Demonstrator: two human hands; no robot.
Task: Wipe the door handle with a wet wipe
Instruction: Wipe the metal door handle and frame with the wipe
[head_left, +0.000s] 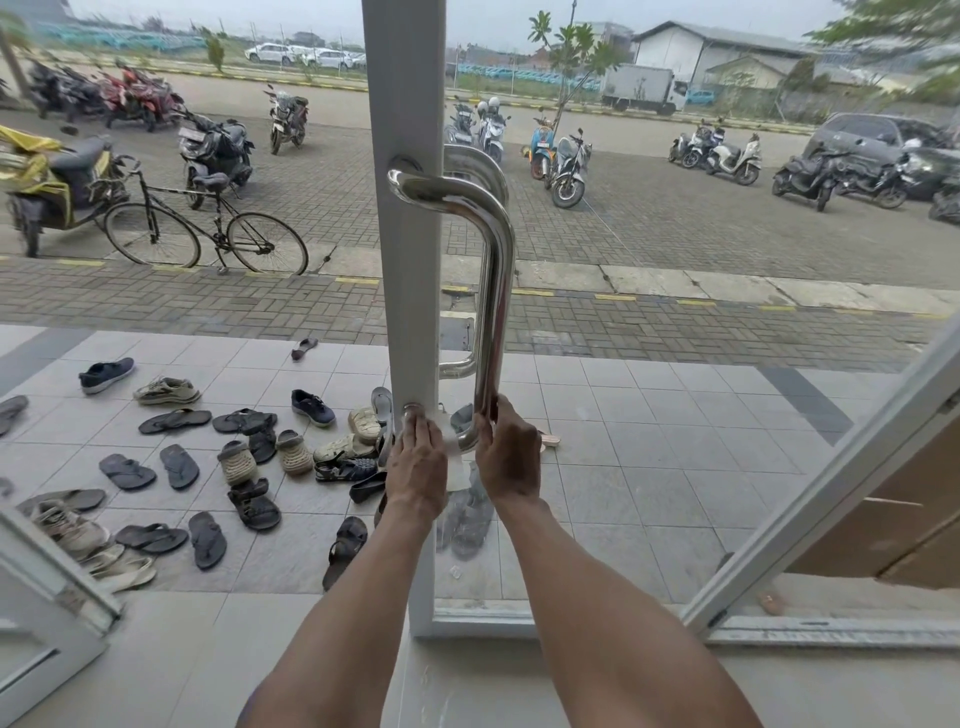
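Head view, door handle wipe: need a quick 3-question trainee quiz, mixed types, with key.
1. True or false: both hands are at the top bend of the door handle.
2. Which hand presses the wet wipe on the handle's lower mount? A) left hand B) right hand
3. Fill in: through the glass, shoes and sandals lie on the ____ floor.

Key: 1 false, they are at the bottom; 2 A; 3 tiled.

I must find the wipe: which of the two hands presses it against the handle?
The left hand presses the white wet wipe; the right hand touches only the steel handle.
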